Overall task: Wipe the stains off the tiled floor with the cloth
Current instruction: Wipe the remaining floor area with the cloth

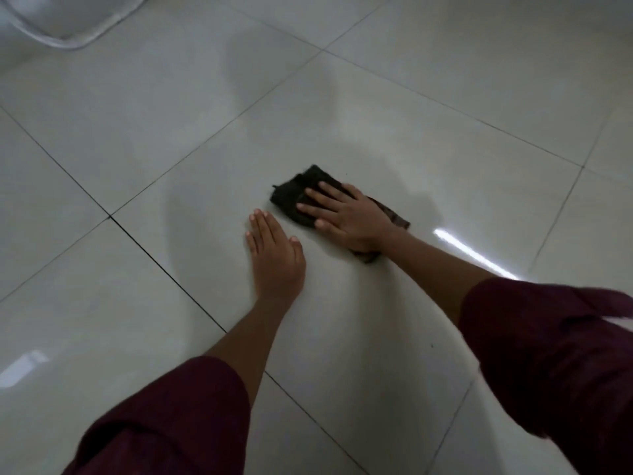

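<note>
A dark cloth (291, 197) lies flat on the glossy pale tiled floor (137, 114), in the middle of a large tile. My right hand (346, 214) presses flat on top of the cloth with fingers spread, and part of the cloth sticks out beyond the fingertips and behind the wrist. My left hand (274, 255) rests palm down on the bare tile just left of the cloth, fingers together, holding nothing. Both arms wear dark maroon sleeves. A tiny dark speck (432, 345) shows on the tile near my right forearm; I see no other clear stains.
A white rounded object (65, 18) stands at the top left corner. Dark grout lines (164, 269) cross the floor diagonally. A bright light reflection (472, 252) streaks the tile right of my right arm.
</note>
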